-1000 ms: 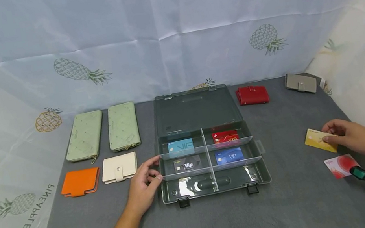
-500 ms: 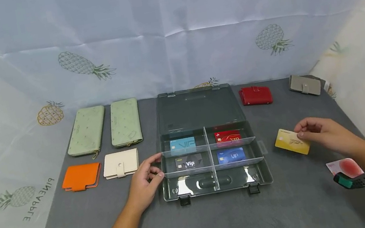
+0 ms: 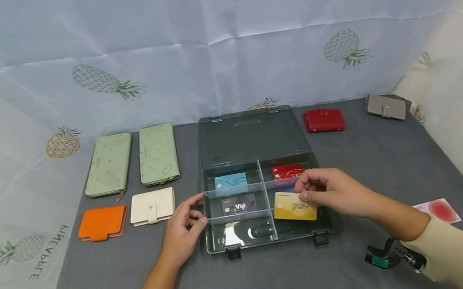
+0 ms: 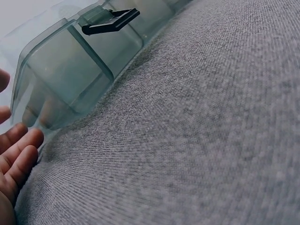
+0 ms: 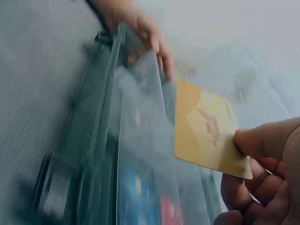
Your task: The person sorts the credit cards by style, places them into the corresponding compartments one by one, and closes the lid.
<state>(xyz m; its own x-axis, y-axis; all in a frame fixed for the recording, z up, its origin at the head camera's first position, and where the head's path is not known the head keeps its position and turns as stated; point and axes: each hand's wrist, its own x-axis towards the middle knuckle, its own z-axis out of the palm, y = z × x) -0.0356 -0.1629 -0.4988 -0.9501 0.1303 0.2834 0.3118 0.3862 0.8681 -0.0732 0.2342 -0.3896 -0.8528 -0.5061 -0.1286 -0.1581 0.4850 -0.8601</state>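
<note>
My right hand [image 3: 334,193] pinches a yellow card [image 3: 294,207] by its right edge, above the right side of an open, dark see-through divider box [image 3: 253,136]. In the right wrist view the yellow card [image 5: 205,126] sits between thumb and finger. My left hand [image 3: 185,230] rests against the box's left wall, its fingers loosely bent at the rim. Four-sided compartments hold a light blue card [image 3: 230,184], a black card [image 3: 239,205], a red card [image 3: 287,171] and a blue card [image 3: 284,190], the last mostly hidden by the yellow one.
A pink-and-red card [image 3: 439,211] lies to the right, beside my right forearm. Green wallets [image 3: 108,165], a cream wallet [image 3: 152,206] and an orange wallet [image 3: 102,223] are on the left. A red wallet [image 3: 324,120] and a grey wallet [image 3: 385,107] lie at the back right.
My right hand has lifted the yellow card from the right of the table and carried it left to above the box. My left hand has stayed at the box's left side.
</note>
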